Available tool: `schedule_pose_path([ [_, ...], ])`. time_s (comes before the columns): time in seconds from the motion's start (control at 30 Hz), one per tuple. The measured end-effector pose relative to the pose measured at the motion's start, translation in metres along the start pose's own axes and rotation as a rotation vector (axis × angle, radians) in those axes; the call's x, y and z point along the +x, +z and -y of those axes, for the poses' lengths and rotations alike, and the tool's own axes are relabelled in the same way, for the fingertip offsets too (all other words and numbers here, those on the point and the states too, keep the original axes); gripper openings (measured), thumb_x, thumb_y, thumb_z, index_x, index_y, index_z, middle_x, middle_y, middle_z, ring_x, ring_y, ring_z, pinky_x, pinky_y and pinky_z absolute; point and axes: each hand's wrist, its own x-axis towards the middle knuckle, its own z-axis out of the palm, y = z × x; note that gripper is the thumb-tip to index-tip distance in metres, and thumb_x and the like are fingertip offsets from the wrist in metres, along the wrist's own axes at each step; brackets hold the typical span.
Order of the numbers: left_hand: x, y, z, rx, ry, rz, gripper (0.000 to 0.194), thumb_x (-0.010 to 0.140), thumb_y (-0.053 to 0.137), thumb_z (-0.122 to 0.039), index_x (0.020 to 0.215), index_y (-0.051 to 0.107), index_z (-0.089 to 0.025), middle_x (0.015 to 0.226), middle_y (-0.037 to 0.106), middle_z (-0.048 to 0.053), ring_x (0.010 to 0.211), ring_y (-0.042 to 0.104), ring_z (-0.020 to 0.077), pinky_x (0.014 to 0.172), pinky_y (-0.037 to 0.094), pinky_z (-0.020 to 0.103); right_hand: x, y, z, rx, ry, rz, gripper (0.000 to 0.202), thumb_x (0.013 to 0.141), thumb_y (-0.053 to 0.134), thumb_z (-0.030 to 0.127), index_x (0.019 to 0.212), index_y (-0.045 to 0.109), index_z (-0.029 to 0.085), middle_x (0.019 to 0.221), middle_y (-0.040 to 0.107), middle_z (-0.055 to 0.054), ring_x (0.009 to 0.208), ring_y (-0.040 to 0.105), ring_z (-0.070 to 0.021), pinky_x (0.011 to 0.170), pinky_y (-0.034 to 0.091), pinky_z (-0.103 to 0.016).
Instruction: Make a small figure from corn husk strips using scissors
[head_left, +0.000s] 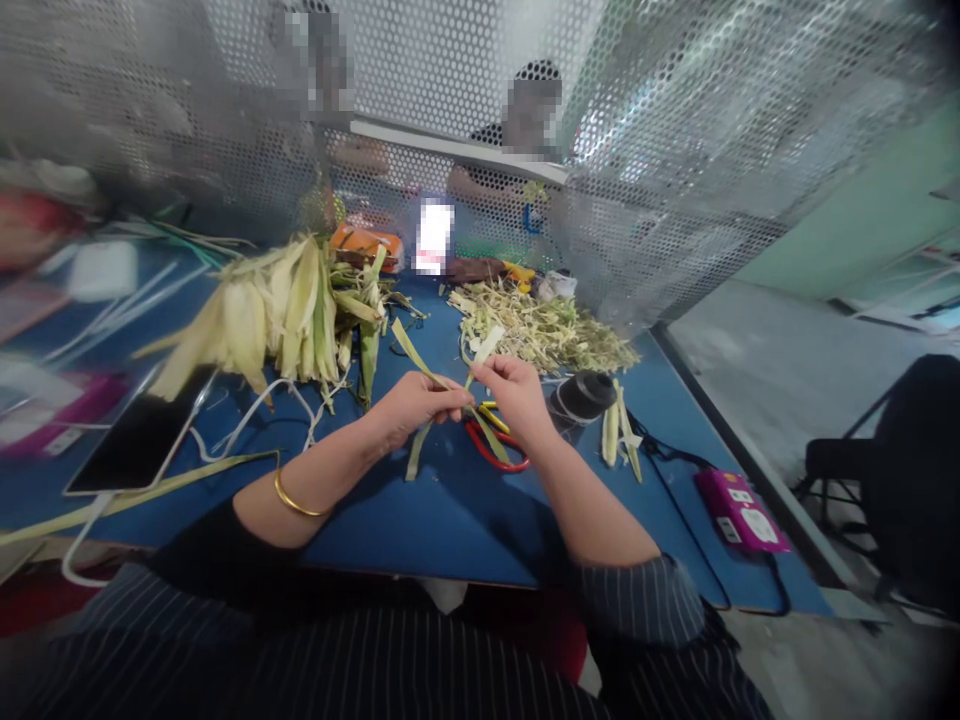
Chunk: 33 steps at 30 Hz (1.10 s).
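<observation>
Head camera shows left hand [426, 400] and right hand [516, 392] pinching crossed husk strips [412, 350] above red scissors [499, 464], between front and back edges of the bench [465, 530].

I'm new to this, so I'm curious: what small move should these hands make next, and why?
Perhaps gently draw the pale strips snug: the left hand and right hand pinch them close together, while the strips' ends point different ways.
</observation>
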Motion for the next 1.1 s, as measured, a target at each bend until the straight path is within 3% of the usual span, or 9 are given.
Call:
schedule_pose_path([
  [0.13,-0.002,0.004,-0.001,0.083,0.018,0.067,0.024,0.073,0.063,-0.032,0.058,0.061,-0.013,0.054,0.054,0.001,0.049,0.045,0.0079,0.048,0.034,0.021,0.000,-0.012,0.011,-0.374,-0.289,-0.148,0.027,0.078,0.060,0.043,0.063,0.060,0.020,0.070,0.059,-0.003,0.072,0.052,-0.0161,0.072,0.039,-0.031],
  [0.2,-0.003,0.007,-0.002,0.136,-0.006,0.093,0.025,0.072,0.061,-0.030,0.054,0.057,-0.014,0.052,0.053,0.000,0.045,0.045,0.0078,0.046,0.035,0.021,-0.003,-0.009,0.016,-0.316,-0.348,0.046,0.021,0.077,0.061,0.040,0.069,0.065,0.021,0.080,0.065,-0.004,0.079,0.056,-0.0169,0.075,0.041,-0.031],
  [0.3,-0.004,0.010,-0.004,0.178,-0.041,0.109,0.026,0.071,0.061,-0.028,0.050,0.054,-0.014,0.049,0.052,0.000,0.041,0.045,0.0078,0.044,0.036,0.022,-0.007,0.002,0.020,-0.069,-0.154,0.354,0.021,0.076,0.060,0.040,0.068,0.066,0.021,0.069,0.065,-0.001,0.061,0.058,-0.0139,0.059,0.043,-0.027],
  [0.37,-0.004,0.010,-0.004,0.131,-0.033,0.119,0.025,0.073,0.061,-0.030,0.055,0.057,-0.013,0.052,0.054,0.001,0.042,0.045,0.0078,0.044,0.038,0.022,-0.008,0.008,0.021,0.125,0.022,0.399,0.023,0.076,0.059,0.041,0.068,0.063,0.020,0.057,0.061,0.002,0.045,0.053,-0.0116,0.045,0.037,-0.025],
  [0.5,-0.004,0.009,-0.003,0.004,-0.030,0.121,0.021,0.075,0.061,-0.032,0.068,0.065,-0.012,0.058,0.059,0.002,0.042,0.045,0.0075,0.044,0.039,0.022,-0.007,0.008,0.019,0.243,0.084,0.272,0.023,0.074,0.062,0.041,0.067,0.062,0.019,0.052,0.056,0.004,0.039,0.044,-0.0085,0.038,0.029,-0.022],
  [0.8,-0.003,0.014,0.004,0.048,-0.063,0.206,0.017,0.072,0.065,-0.028,0.069,0.070,-0.012,0.055,0.061,0.003,0.042,0.049,0.0082,0.046,0.042,0.021,-0.005,0.010,0.012,0.054,-0.091,0.081,0.023,0.075,0.062,0.034,0.059,0.061,0.018,0.060,0.060,0.001,0.062,0.054,-0.0125,0.062,0.041,-0.025],
  [0.97,-0.002,0.010,-0.001,-0.217,-0.107,0.044,0.023,0.074,0.067,-0.033,0.081,0.070,-0.011,0.063,0.061,0.002,0.047,0.050,0.0064,0.053,0.049,0.023,-0.004,-0.004,0.016,-0.077,-0.294,-0.137,0.021,0.084,0.052,0.035,0.082,0.067,0.021,0.089,0.067,-0.003,0.085,0.058,-0.0169,0.079,0.042,-0.029],
  [1.03,-0.001,0.006,-0.004,-0.301,-0.103,-0.001,0.028,0.076,0.065,-0.037,0.085,0.069,-0.011,0.066,0.061,0.002,0.047,0.050,0.0058,0.055,0.050,0.023,-0.003,-0.014,0.014,-0.152,-0.297,-0.250,0.027,0.085,0.051,0.039,0.074,0.067,0.020,0.080,0.066,-0.004,0.080,0.058,-0.0175,0.079,0.042,-0.031],
  [1.1,0.000,0.002,-0.006,-0.358,-0.092,-0.028,0.033,0.081,0.059,-0.042,0.087,0.069,-0.010,0.067,0.061,0.002,0.047,0.051,0.0062,0.056,0.051,0.024,0.000,-0.019,0.009,-0.144,-0.169,-0.216,0.039,0.084,0.050,0.046,0.061,0.065,0.019,0.064,0.063,-0.003,0.068,0.057,-0.0164,0.073,0.042,-0.031],
])
